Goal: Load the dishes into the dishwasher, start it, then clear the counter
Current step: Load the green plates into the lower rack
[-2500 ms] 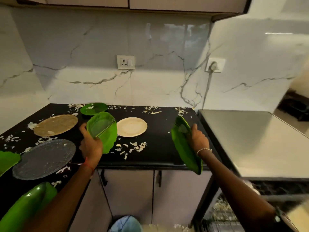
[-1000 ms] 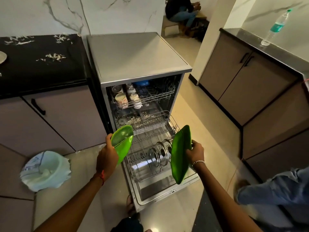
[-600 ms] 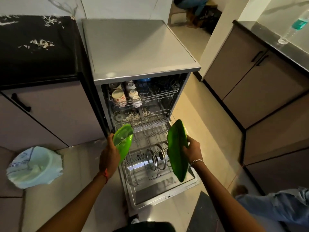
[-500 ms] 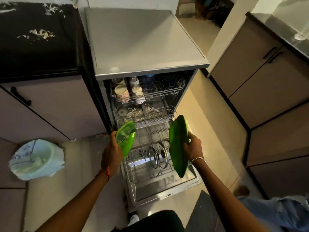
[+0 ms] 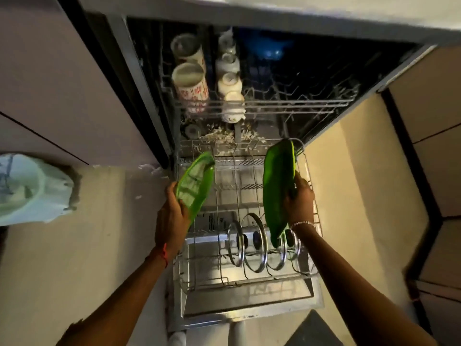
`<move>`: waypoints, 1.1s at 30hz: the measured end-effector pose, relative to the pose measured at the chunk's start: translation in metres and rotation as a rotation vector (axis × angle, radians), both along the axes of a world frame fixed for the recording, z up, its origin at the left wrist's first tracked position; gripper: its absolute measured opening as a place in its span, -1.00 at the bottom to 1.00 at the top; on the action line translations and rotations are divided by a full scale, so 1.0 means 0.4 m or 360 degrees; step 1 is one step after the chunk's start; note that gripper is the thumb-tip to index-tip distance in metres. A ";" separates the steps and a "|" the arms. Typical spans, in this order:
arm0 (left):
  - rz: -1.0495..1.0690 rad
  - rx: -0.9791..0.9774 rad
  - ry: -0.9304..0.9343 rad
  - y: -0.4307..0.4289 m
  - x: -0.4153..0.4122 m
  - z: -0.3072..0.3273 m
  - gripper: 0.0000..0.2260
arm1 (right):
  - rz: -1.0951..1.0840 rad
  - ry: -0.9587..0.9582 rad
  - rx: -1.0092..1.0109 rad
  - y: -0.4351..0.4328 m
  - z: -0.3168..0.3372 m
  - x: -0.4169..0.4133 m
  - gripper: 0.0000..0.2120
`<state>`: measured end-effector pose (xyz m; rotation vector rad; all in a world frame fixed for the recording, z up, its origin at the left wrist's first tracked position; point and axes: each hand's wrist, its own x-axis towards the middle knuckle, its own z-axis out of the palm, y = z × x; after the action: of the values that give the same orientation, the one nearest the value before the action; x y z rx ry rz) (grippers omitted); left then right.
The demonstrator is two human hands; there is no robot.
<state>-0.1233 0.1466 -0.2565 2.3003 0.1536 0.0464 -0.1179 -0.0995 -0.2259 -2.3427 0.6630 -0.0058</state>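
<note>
Two green plates stand on edge, long axes pointing away, the left plate clasped in the left grip, the right plate in the right grip, both above the lower rack, free slots between the grips.

1. One head-worn wide-angle view, looking steeply down and forward from above the open dishwasher.
2. It sits close over the pulled-out lower rack, which fills the frame's centre.
</note>
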 end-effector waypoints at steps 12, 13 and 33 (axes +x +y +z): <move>0.0295 -0.0028 -0.0088 -0.123 0.113 -0.340 -0.60 | 0.0124 0.0054 0.0083 -0.126 -0.463 0.221 -0.52; 0.0315 -0.0031 -0.0090 -0.126 0.114 -0.350 -0.60 | 0.0117 0.0039 0.0105 -0.132 -0.483 0.229 -0.53; 0.0409 -0.0147 -0.0101 -0.137 0.080 -0.420 -0.59 | 0.0276 0.0032 -0.0060 -0.109 -0.600 0.290 -0.66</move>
<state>-0.0911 0.0916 -0.4244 2.1720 0.4098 0.2385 -0.0018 -0.1431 -0.4659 -2.4322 0.4709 0.0843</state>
